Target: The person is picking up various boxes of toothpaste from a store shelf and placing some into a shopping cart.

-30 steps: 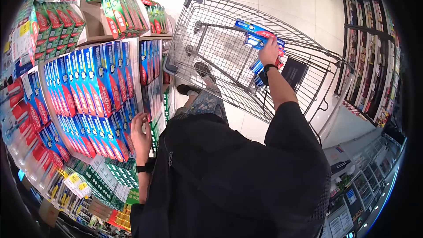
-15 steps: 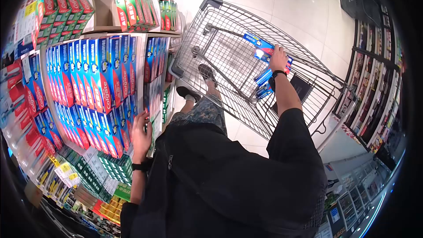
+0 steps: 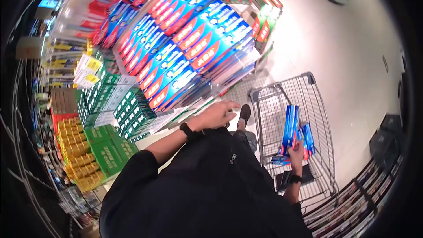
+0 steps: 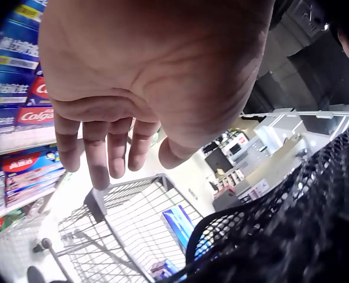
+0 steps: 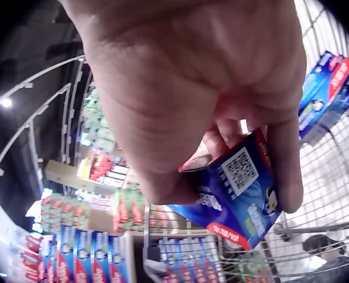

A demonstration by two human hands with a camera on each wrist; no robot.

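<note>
"Colgate" is read in white on the red band of a toothpaste box (image 4: 34,115). Chinese characters are noted on the blue boxes (image 4: 12,56) above it but not deciphered. A QR code is printed on the blue carton (image 5: 245,197).

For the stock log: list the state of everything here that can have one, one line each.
Left hand, open, holding nothing, near the shelf boxes.
Right hand, gripping the toothpaste box.
Toothpaste box, held on end inside the cart.
Cart, holding other blue boxes.
Shelf boxes, stacked in tight rows.
</note>
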